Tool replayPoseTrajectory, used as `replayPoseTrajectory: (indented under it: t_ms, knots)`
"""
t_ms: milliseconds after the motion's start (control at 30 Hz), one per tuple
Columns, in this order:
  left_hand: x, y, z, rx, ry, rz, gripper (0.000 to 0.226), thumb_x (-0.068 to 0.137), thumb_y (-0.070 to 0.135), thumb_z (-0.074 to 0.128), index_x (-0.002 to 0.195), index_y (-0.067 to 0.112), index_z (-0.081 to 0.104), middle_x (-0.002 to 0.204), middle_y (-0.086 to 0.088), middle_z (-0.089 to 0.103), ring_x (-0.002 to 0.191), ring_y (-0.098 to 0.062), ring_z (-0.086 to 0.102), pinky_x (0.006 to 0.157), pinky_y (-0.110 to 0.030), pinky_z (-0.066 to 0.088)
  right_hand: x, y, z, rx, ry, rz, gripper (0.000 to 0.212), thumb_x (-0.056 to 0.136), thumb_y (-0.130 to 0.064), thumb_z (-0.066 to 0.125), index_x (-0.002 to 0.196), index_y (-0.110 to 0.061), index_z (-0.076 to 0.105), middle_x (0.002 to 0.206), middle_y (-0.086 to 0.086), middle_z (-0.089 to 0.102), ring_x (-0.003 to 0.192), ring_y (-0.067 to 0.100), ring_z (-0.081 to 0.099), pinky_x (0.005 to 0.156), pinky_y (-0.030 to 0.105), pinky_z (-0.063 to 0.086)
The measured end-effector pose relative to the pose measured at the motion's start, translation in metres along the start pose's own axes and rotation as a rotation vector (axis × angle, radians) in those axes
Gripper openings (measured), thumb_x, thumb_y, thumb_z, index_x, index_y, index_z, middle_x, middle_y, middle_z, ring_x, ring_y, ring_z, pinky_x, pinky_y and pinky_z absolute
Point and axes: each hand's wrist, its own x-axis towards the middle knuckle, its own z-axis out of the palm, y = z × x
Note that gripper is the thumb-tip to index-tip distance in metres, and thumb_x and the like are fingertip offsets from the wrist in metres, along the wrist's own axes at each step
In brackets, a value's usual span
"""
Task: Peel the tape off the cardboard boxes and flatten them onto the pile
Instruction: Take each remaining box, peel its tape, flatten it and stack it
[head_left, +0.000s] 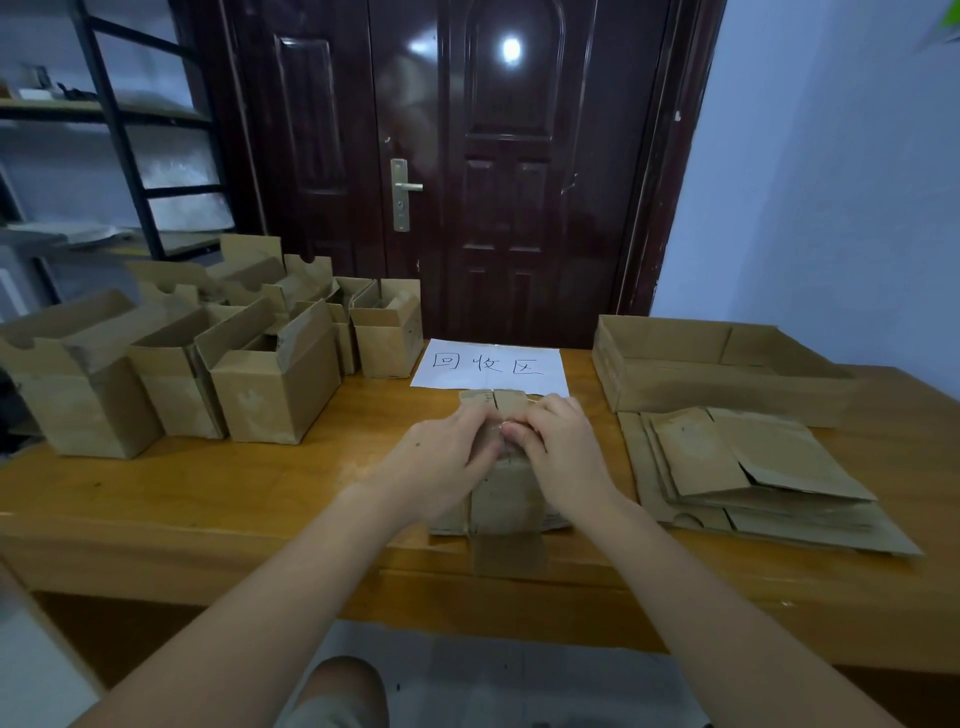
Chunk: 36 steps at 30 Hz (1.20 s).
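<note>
A small cardboard box (503, 499) lies on the wooden table (208, 499) in front of me, its near flap hanging over the table's front edge. My left hand (441, 457) and my right hand (558, 452) both rest on its top, fingers curled at the middle seam where the two far flaps meet. The fingertips seem to pinch something at that seam; the tape itself is hidden under them. A pile of flattened boxes (753, 478) lies to the right.
Several open upright boxes (270, 384) crowd the table's left and back left. A shallow cardboard tray (717, 369) stands at the back right. A white paper sign (491, 366) lies behind the box. A dark door and a metal shelf stand beyond.
</note>
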Motion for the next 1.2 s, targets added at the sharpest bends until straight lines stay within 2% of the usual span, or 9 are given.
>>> replayPoseTrajectory:
  t_ms: [100,300,367,467,600,733,933,1100,1200]
  knots:
    - [0.001,0.001,0.001,0.077,0.041,0.033,0.022,0.108,0.048,0.038,0.109,0.029,0.049,0.088,0.013,0.058,0.071,-0.005,0.056,0.062,-0.023,0.041,-0.005,-0.006,-0.003,0.085,-0.020,0.013,0.027,0.100,-0.029,0.060,0.127,-0.024,0.065,0.102,-0.018,0.060,0.104,0.009,0.053,0.093,0.036,0.048]
    - [-0.002,0.001,0.004,0.032,0.055,0.050,0.022,0.110,0.043,0.032,0.104,0.031,0.050,0.096,0.012,0.055,0.079,-0.005,0.052,0.070,-0.031,0.043,-0.009,-0.001,-0.020,0.216,-0.157,0.011,0.023,0.094,-0.021,0.071,0.116,-0.027,0.068,0.108,-0.014,0.056,0.104,0.005,0.054,0.090,0.022,0.048]
    - [-0.002,0.006,0.001,0.004,0.033,0.049,0.025,0.108,0.047,0.036,0.113,0.031,0.054,0.106,0.015,0.057,0.090,-0.003,0.055,0.078,-0.031,0.051,-0.012,-0.002,-0.019,0.190,-0.120,0.010,0.017,0.096,-0.019,0.068,0.112,-0.028,0.068,0.101,-0.015,0.057,0.100,0.004,0.053,0.086,0.022,0.047]
    - [-0.006,0.015,-0.002,0.032,0.011,0.045,0.031,0.104,0.045,0.050,0.131,0.030,0.053,0.115,0.019,0.054,0.105,-0.002,0.050,0.092,-0.025,0.048,-0.016,-0.001,-0.017,0.173,-0.106,-0.006,0.017,0.100,-0.017,0.061,0.106,-0.033,0.063,0.102,-0.017,0.056,0.102,0.002,0.052,0.088,0.021,0.046]
    - [-0.011,0.012,0.001,0.067,0.021,0.033,0.016,0.103,0.041,0.053,0.114,0.029,0.053,0.102,0.013,0.063,0.090,-0.006,0.058,0.078,-0.026,0.055,-0.020,-0.001,-0.018,0.159,-0.135,-0.036,0.014,0.102,-0.017,0.057,0.105,-0.028,0.064,0.102,-0.014,0.055,0.102,0.005,0.052,0.087,0.023,0.046]
    - [-0.011,0.011,-0.001,0.097,-0.005,0.053,0.013,0.105,0.040,0.047,0.107,0.028,0.050,0.092,0.012,0.060,0.076,-0.007,0.058,0.067,-0.028,0.054,-0.023,-0.004,-0.026,0.162,-0.221,-0.027,0.023,0.099,-0.016,0.063,0.108,-0.036,0.056,0.103,-0.024,0.049,0.103,-0.004,0.051,0.086,0.010,0.042]
    - [-0.010,0.009,-0.001,0.109,0.006,0.036,0.019,0.103,0.045,0.049,0.116,0.032,0.051,0.098,0.014,0.062,0.084,-0.007,0.059,0.073,-0.027,0.055,-0.022,-0.002,-0.022,0.089,-0.203,-0.012,0.014,0.100,-0.013,0.060,0.111,-0.022,0.063,0.103,-0.015,0.052,0.098,0.001,0.052,0.086,0.014,0.044]
    - [-0.020,0.011,0.003,0.132,0.079,0.030,0.020,0.100,0.044,0.042,0.105,0.029,0.054,0.091,0.013,0.061,0.082,-0.008,0.057,0.074,-0.033,0.055,-0.026,-0.004,-0.021,0.133,-0.171,-0.033,0.016,0.100,-0.010,0.060,0.103,-0.026,0.057,0.110,-0.013,0.050,0.102,-0.004,0.050,0.086,0.011,0.044]
    - [-0.025,0.014,0.004,0.178,0.058,0.049,0.003,0.107,0.028,0.045,0.107,0.029,0.047,0.098,0.012,0.061,0.089,-0.011,0.060,0.097,-0.033,0.053,-0.026,-0.006,-0.024,0.159,-0.188,-0.007,0.021,0.098,-0.009,0.062,0.102,-0.028,0.054,0.115,-0.013,0.050,0.107,-0.002,0.050,0.090,0.012,0.044]
